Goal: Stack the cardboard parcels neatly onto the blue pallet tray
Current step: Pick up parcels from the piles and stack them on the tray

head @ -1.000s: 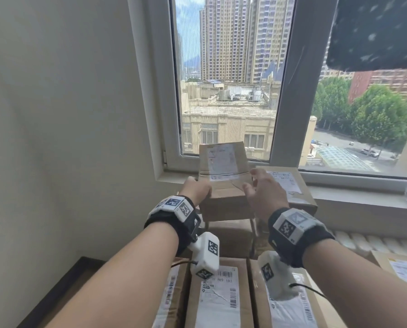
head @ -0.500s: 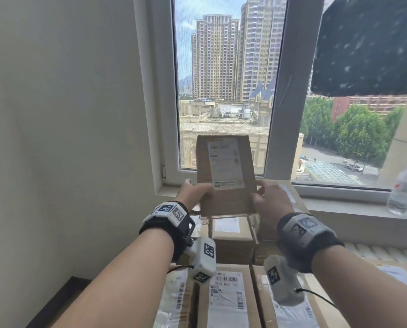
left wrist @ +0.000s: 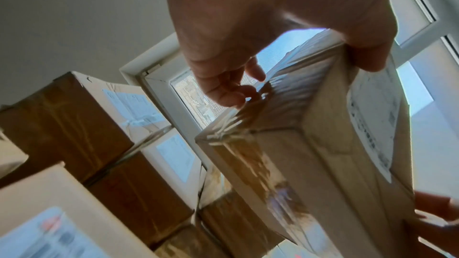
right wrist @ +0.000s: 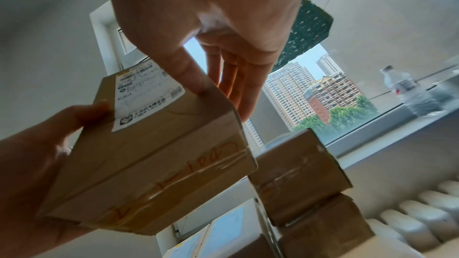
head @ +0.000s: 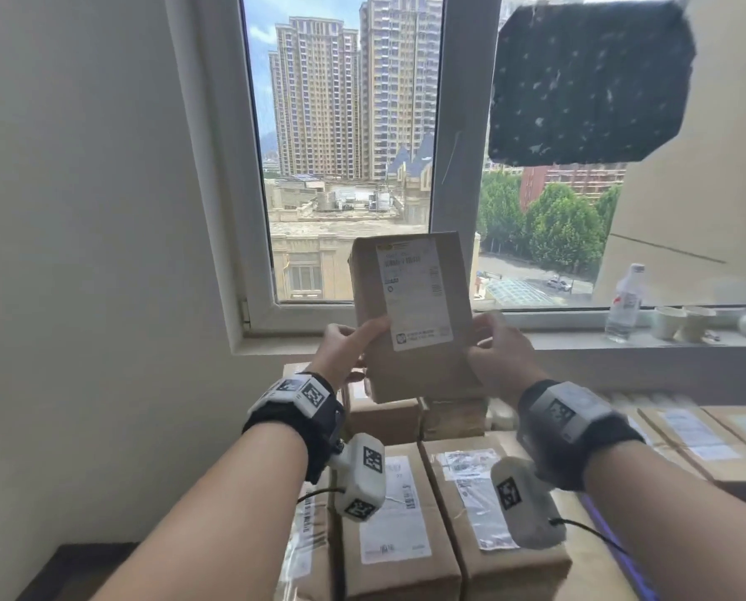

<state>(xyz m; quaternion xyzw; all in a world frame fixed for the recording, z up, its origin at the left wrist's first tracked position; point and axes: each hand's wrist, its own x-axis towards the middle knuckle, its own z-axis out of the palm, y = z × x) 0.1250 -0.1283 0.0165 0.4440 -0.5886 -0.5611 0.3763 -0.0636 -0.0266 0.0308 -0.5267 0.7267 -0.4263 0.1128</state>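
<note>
A brown cardboard parcel (head: 410, 314) with a white label stands upright in the air in front of the window, label facing me. My left hand (head: 362, 340) grips its lower left edge, thumb on the front. My right hand (head: 484, 340) pinches its lower right edge, with the thumb on the front and the fingers behind. The left wrist view shows the parcel (left wrist: 323, 144) taped along its side under my left hand (left wrist: 248, 77). In the right wrist view the parcel (right wrist: 154, 154) has orange writing on its end, and the right fingers (right wrist: 238, 85) lie flat behind it. Stacked parcels (head: 397, 514) sit below.
A water bottle (head: 622, 305) and cups (head: 683, 323) stand on the windowsill. A dark cloth patch (head: 588, 80) covers part of the pane. The wall closes in on the left. More parcels (head: 700, 435) lie at the right, a radiator (right wrist: 410, 223) behind them.
Both hands have lifted the parcel off the top of the stack and tipped it upright, so its label now faces me. The head view has risen with it.
</note>
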